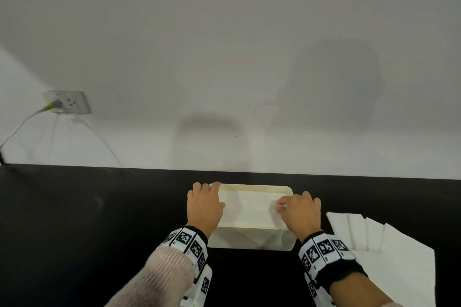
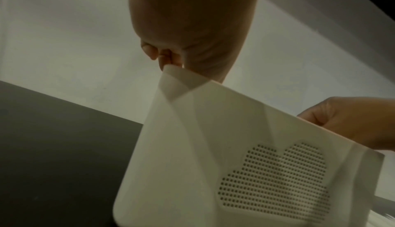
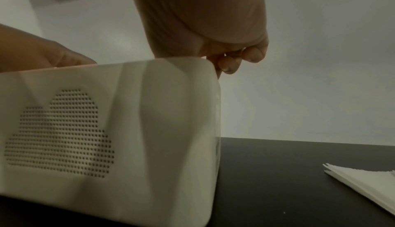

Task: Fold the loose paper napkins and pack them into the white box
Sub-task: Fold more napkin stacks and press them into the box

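White box point(image 1: 250, 240) sits mid-table, long axis left-right, between both hands: left hand point(image 1: 205, 203) curls over its far-left corner, right hand point(image 1: 300, 209) pinches a napkin inside. Loose napkins point(image 1: 389, 247) lie right, nearest the right hand's grip.

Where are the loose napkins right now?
In the head view, the napkins lie fanned on the black table, just right of the white box and the right hand.

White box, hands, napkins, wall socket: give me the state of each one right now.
White box: open-topped, upright on the table, napkin inside.
Left hand: resting on the box's left rim.
Right hand: fingers curled at the right rim.
Loose napkins: unfolded, fanned on the table.
Wall socket: cable plugged in.
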A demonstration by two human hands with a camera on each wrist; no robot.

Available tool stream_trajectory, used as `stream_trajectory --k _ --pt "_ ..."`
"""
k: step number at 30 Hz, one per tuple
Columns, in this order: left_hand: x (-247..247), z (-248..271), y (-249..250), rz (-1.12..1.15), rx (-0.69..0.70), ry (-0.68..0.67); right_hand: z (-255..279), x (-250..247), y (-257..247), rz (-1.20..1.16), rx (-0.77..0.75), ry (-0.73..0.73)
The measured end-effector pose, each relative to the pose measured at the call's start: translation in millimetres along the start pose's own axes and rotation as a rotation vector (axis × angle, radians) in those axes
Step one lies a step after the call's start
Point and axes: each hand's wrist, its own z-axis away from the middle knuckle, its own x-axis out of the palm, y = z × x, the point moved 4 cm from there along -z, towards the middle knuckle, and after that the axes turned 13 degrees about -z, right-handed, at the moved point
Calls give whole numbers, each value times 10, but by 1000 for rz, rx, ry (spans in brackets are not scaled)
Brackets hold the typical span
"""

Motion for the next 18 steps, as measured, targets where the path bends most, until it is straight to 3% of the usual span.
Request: stream_trajectory --k 4,7,10,13,16,18 --pt "-12 -3 -3 -32 -34 4 7 -36 -35 94 4 -15" --pt "-144 32 46 27 -62 49 71 -158 -5 17 -6 2" --pt "-363 81 245 224 -19 156 197 -369 182 -150 51 113" --pt "-559 178 665 476 113 188 372 -510 584 -291 201 182" --pt "-620 410 1173 841 164 1 590 -415 1187 -383 452 75" --pt "-477 610 1530 972 133 -255 791 -282 1540 -402 596 -47"
